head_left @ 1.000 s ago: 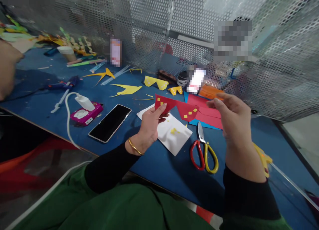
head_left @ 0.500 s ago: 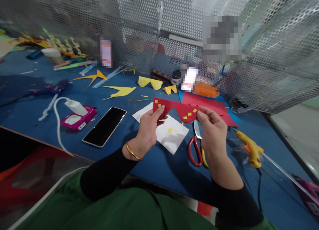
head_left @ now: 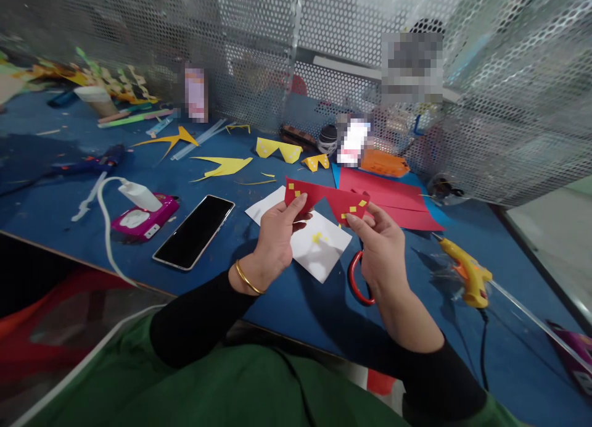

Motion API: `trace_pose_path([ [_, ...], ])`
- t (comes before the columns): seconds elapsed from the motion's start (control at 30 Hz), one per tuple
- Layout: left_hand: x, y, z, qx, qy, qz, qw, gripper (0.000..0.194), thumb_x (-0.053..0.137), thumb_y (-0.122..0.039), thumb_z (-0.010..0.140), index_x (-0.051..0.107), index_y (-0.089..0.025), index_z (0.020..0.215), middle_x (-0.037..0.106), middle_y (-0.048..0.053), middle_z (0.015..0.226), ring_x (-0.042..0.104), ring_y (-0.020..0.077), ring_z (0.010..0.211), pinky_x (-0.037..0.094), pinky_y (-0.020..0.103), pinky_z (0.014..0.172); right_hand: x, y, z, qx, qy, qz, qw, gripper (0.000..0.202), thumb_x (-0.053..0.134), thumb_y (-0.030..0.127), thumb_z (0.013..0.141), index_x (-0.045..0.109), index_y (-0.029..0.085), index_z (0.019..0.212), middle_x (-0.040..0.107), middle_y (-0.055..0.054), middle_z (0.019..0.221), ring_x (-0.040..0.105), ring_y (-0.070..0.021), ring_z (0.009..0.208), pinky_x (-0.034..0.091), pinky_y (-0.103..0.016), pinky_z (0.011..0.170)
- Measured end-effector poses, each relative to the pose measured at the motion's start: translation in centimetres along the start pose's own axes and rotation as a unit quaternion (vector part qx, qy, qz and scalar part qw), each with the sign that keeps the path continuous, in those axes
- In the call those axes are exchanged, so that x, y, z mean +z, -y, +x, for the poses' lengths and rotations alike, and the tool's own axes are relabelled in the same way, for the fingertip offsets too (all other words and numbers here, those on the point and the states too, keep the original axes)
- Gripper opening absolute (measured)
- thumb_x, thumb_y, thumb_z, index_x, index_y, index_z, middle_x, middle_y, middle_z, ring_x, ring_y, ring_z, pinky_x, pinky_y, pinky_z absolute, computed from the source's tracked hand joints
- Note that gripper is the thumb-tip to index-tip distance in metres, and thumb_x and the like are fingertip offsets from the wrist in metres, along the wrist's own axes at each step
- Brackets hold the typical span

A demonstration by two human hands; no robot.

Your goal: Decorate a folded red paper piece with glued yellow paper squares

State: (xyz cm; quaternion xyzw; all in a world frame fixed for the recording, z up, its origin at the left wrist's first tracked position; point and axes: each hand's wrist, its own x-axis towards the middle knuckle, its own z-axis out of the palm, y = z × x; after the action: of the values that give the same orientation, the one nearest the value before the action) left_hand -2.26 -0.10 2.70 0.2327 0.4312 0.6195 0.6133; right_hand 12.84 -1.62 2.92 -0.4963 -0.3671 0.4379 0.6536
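A red paper cutout shaped like a pair of glasses (head_left: 337, 203), with small yellow squares along both sides, is held up above the table. My left hand (head_left: 276, 234) pinches its left part between thumb and fingers. On the right part, my right hand (head_left: 382, 249) has its thumb pressed near the lower yellow squares and its fingers behind. Beneath lies white paper (head_left: 321, 263) with small yellow scraps (head_left: 317, 237). Red-handled scissors (head_left: 355, 280) lie under my right hand, mostly hidden by it.
Yellow glasses cutouts (head_left: 279, 150) stand farther back. To the left are a black phone (head_left: 194, 232) and a magenta power socket (head_left: 161, 214) with a white cable. Right of my hands lies a yellow glue gun (head_left: 467, 269); red sheets (head_left: 393, 198) lie behind. A perforated metal panel (head_left: 250, 50) closes the back.
My right hand has shifted left and inward along the red cutout, its thumb now lower on the right part. It covers more of the scissors. My left hand keeps its hold.
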Motion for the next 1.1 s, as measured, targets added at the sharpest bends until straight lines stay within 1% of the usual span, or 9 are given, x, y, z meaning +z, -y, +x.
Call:
trace_pose_path([
  [0.23, 0.2, 0.3, -0.5, -0.023, 0.052, -0.001, 0.998, 0.034, 0.087, -0.046, 0.068, 0.076, -0.018, 0.082, 0.075, 0.006, 0.085, 0.066, 0.0150, 0.078, 0.045, 0.027, 0.071, -0.1, 0.0, 0.1, -0.034, -0.041, -0.010, 0.999, 0.043, 0.087, 0.031, 0.061, 0.065, 0.021, 0.096, 0.067, 0.008, 0.064, 0.070, -0.0159, 0.067, 0.056, -0.035, 0.076],
  [0.37, 0.6, 0.8, -1.0, -0.037, 0.088, 0.033, 0.995, 0.029, 0.089, -0.038, 0.064, 0.078, -0.019, 0.083, 0.075, 0.005, 0.088, 0.065, 0.0168, 0.087, 0.044, 0.029, 0.079, 0.3, 0.0, -0.4, -0.018, -0.032, -0.002, 0.999, 0.043, 0.086, 0.031, 0.061, 0.065, 0.021, 0.097, 0.069, 0.007, 0.067, 0.069, -0.0152, 0.067, 0.056, -0.035, 0.076],
  [0.53, 0.8, 1.1, -1.1, -0.030, 0.056, 0.023, 0.998, 0.021, 0.089, -0.030, 0.060, 0.074, -0.019, 0.071, 0.071, 0.002, 0.080, 0.063, 0.0170, 0.085, 0.043, 0.030, 0.077, 0.7, -0.5, -1.2, -0.001, 0.016, -0.031, 0.999, 0.045, 0.087, 0.036, 0.064, 0.065, 0.021, 0.101, 0.068, 0.006, 0.069, 0.068, -0.0152, 0.066, 0.055, -0.036, 0.077],
  [0.67, 0.6, 0.8, -0.7, -0.036, 0.027, -0.007, 0.999, 0.023, 0.089, -0.033, 0.062, 0.072, -0.019, 0.067, 0.065, -0.001, 0.076, 0.060, 0.0148, 0.083, 0.043, 0.028, 0.076, 0.1, -0.6, -0.8, -0.027, 0.006, -0.036, 0.999, 0.043, 0.067, 0.058, 0.085, 0.068, 0.018, 0.103, 0.070, -0.001, 0.079, 0.064, -0.0124, 0.062, 0.052, -0.033, 0.069],
  [0.73, 0.4, 0.6, -0.5, -0.044, 0.021, -0.018, 0.999, 0.023, 0.089, -0.033, 0.062, 0.071, -0.019, 0.068, 0.064, -0.001, 0.078, 0.060, 0.0145, 0.084, 0.042, 0.028, 0.077, -0.3, -0.7, -0.4, -0.039, -0.003, -0.041, 0.998, 0.042, 0.062, 0.058, 0.088, 0.070, 0.018, 0.097, 0.067, 0.000, 0.076, 0.059, -0.0107, 0.060, 0.048, -0.031, 0.065],
  [0.8, 0.4, 0.5, -0.4, -0.043, 0.018, -0.017, 0.999, 0.023, 0.088, -0.033, 0.063, 0.071, -0.019, 0.068, 0.064, -0.001, 0.078, 0.060, 0.0146, 0.084, 0.042, 0.028, 0.077, -0.5, -0.8, -0.2, -0.036, 0.027, -0.080, 0.996, 0.031, 0.072, 0.048, 0.082, 0.072, 0.020, 0.094, 0.063, 0.003, 0.072, 0.054, -0.0099, 0.059, 0.045, -0.029, 0.062],
  [0.93, 0.4, 0.7, -0.6, -0.033, 0.032, -0.001, 0.999, 0.021, 0.087, -0.032, 0.064, 0.070, -0.019, 0.066, 0.064, -0.001, 0.074, 0.059, 0.0154, 0.083, 0.042, 0.029, 0.077, -0.1, -1.1, -0.5, -0.001, 0.163, -0.135, 0.977, 0.021, 0.079, 0.038, 0.070, 0.070, 0.022, 0.081, 0.061, 0.004, 0.067, 0.052, -0.0110, 0.060, 0.044, -0.029, 0.061],
  [1.0, 0.4, 0.8, -0.7, -0.039, 0.041, 0.001, 0.998, 0.021, 0.088, -0.030, 0.063, 0.070, -0.019, 0.066, 0.066, -0.001, 0.075, 0.060, 0.0157, 0.082, 0.042, 0.029, 0.076, 0.2, -1.1, -0.8, 0.002, 0.195, -0.147, 0.970, 0.020, 0.077, 0.040, 0.072, 0.068, 0.023, 0.076, 0.057, 0.005, 0.062, 0.050, -0.0115, 0.059, 0.043, -0.028, 0.058],
  [1.1, 0.4, 0.9, -0.7, -0.041, 0.035, -0.007, 0.999, 0.020, 0.088, -0.028, 0.061, 0.071, -0.020, 0.065, 0.068, 0.000, 0.078, 0.060, 0.0158, 0.083, 0.042, 0.029, 0.075, 0.0, -0.9, -0.8, -0.004, 0.200, -0.168, 0.965, 0.022, 0.068, 0.043, 0.079, 0.068, 0.023, 0.073, 0.053, 0.005, 0.056, 0.045, -0.0116, 0.056, 0.038, -0.028, 0.056],
])
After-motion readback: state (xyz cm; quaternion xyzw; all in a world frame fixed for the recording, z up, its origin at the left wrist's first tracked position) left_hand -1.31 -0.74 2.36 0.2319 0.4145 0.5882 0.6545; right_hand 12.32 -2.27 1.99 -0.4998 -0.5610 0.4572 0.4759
